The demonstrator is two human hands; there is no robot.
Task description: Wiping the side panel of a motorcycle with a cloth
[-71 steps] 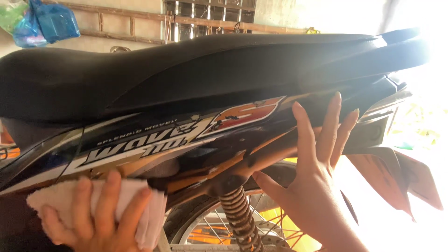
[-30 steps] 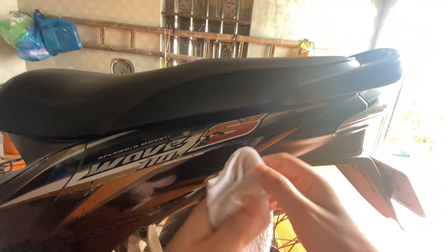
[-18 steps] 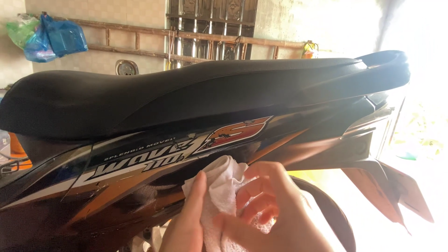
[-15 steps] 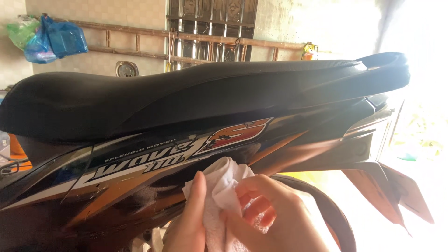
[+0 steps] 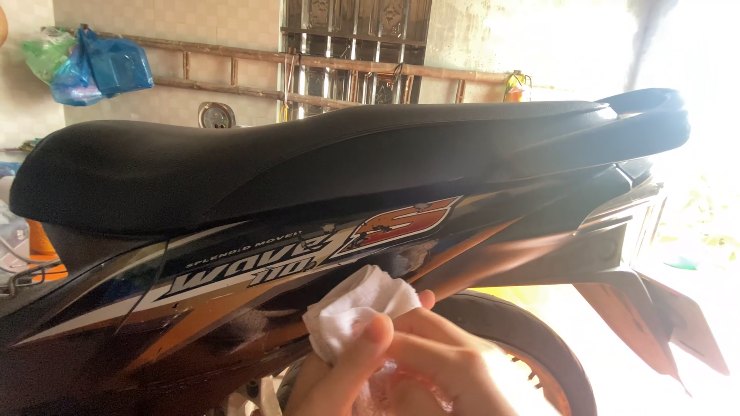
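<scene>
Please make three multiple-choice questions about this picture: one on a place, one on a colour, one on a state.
1. Where is the white cloth?
A. on the seat
B. against the side panel under the seat
C. on the floor

2. What colour is the seat?
A. black
B. red
C. white

3. How is the cloth held?
A. lying loose
B. hanging from the ladder
C. bunched in both hands

Answers: B, it touches the decorated panel; A, the whole saddle is black; C, the left hand and right hand close around it.

White cloth (image 5: 356, 308) against a black side panel (image 5: 254, 293) streaked with orange, white and red graphics, under a plain black seat (image 5: 308, 162), blue bag (image 5: 108, 65) behind.
</scene>
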